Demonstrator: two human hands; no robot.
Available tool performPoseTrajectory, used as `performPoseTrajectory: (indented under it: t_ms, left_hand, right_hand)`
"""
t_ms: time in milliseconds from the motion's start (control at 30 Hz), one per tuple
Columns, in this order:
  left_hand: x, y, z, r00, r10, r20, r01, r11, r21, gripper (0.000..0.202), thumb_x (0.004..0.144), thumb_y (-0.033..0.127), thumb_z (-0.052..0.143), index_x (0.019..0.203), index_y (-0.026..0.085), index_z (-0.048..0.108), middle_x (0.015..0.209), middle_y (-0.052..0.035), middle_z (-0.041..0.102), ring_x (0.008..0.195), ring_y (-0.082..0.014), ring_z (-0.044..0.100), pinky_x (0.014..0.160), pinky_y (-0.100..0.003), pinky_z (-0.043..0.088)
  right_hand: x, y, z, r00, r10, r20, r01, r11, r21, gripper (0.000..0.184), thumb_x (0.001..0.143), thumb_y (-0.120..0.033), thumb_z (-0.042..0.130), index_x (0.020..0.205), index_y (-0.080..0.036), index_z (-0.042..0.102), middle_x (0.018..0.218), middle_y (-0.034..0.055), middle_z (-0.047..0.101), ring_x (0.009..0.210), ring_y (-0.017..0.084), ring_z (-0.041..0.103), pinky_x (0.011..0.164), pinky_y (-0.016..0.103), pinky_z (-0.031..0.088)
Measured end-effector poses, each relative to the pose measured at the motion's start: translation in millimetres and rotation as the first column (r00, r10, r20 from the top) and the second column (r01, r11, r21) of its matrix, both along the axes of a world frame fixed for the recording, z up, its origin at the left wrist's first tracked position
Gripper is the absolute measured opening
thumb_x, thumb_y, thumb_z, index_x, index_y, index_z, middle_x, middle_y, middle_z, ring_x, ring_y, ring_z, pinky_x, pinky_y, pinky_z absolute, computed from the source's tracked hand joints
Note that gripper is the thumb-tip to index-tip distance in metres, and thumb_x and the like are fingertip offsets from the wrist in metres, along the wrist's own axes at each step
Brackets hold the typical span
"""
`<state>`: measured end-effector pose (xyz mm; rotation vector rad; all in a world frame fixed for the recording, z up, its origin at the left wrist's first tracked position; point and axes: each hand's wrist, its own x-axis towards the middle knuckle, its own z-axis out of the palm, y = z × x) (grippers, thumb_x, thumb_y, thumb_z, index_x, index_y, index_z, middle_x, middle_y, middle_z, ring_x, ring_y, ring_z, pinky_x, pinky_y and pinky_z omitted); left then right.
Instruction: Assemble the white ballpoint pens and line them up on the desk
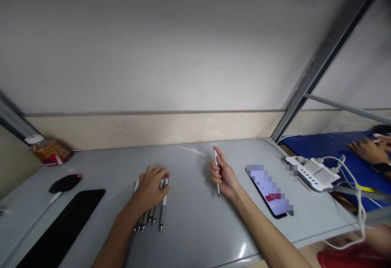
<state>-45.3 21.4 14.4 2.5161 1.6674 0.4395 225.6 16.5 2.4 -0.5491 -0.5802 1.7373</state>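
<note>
Several grey-and-white ballpoint pens lie side by side in a row on the grey table, tips toward me. My left hand is over their upper ends, with its fingers bent round them and the thumb against the rightmost pen. It hides much of the row, so the exact hold of each finger is partly covered. To the right, apart from the row, my right hand is closed round a single pen. This pen is nearly upright in the view, tip down, with the thumb by its top end.
A phone with a lit screen lies right of my right arm, near a white power strip with cables. At left are a black mat, a black puck-like device and a bottle. Another person's hands show at far right.
</note>
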Motion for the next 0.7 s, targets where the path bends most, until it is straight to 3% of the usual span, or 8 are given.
performPoseTrajectory:
  t_ms: [333,500,567,600,633,700]
  left_hand:
    - [9,2,-11.5,1.0,-0.005,0.015,0.004,0.999,0.048,0.014,0.081,0.029,0.053,0.093,0.024,0.057,0.1,-0.0025,0.063,0.099,-0.0259,0.047,0.077,-0.036,0.03]
    - [14,0,-13.6,1.0,-0.014,0.019,0.013,0.998,0.058,0.017,0.083,0.034,0.054,0.095,0.023,0.057,0.101,-0.0036,0.063,0.1,-0.0264,0.047,0.077,-0.036,0.029]
    - [15,-1,-14.2,1.0,-0.017,0.023,0.016,0.998,0.062,0.017,0.084,0.036,0.054,0.095,0.023,0.057,0.101,-0.0034,0.064,0.1,-0.0262,0.047,0.077,-0.036,0.029]
    - [16,-1,-14.5,1.0,-0.017,0.023,0.016,0.998,0.062,0.017,0.084,0.036,0.053,0.095,0.023,0.057,0.1,-0.0032,0.064,0.1,-0.0261,0.048,0.077,-0.035,0.029]
    - [16,-2,-14.6,1.0,-0.017,0.02,0.016,0.998,0.056,0.017,0.085,0.037,0.053,0.095,0.023,0.057,0.097,-0.003,0.064,0.099,-0.026,0.048,0.076,-0.035,0.028]
    - [17,-2,-14.4,1.0,-0.019,0.008,0.019,0.999,0.027,0.017,0.085,0.036,0.053,0.095,0.023,0.057,0.085,-0.0019,0.064,0.095,-0.0253,0.05,0.075,-0.034,0.028]
  right_hand:
    - [-2,-1,2.0,0.998,-0.016,0.066,0.017,1.0,-0.012,0.027,0.085,-0.043,0.061,0.103,-0.032,0.044,0.058,-0.0099,0.027,0.042,0.005,0.013,0.036,0.015,0.005]
    - [-6,-2,0.8,0.942,-0.023,0.336,0.007,0.999,0.047,0.027,0.087,-0.046,0.054,0.107,-0.029,0.047,0.062,-0.0081,0.038,0.043,0.006,0.027,0.037,0.015,0.016]
    - [-7,-2,-0.5,0.83,-0.104,0.549,0.045,0.992,0.12,0.024,0.086,-0.042,0.053,0.102,-0.024,0.052,0.065,-0.0056,0.045,0.049,0.008,0.039,0.042,0.018,0.028]
    - [-7,-2,-1.4,0.726,-0.175,0.665,0.071,0.981,0.18,0.021,0.085,-0.039,0.054,0.097,-0.022,0.055,0.067,-0.0039,0.048,0.053,0.01,0.044,0.047,0.02,0.034]
    - [-6,-2,-2.4,0.585,-0.258,0.769,0.091,0.963,0.254,0.018,0.084,-0.035,0.054,0.092,-0.019,0.058,0.069,-0.0019,0.051,0.059,0.012,0.048,0.053,0.023,0.038]
    - [-3,-1,-4.6,0.224,-0.412,0.883,0.089,0.911,0.403,0.014,0.081,-0.027,0.055,0.085,-0.016,0.063,0.075,0.0029,0.057,0.068,0.015,0.052,0.065,0.027,0.041]
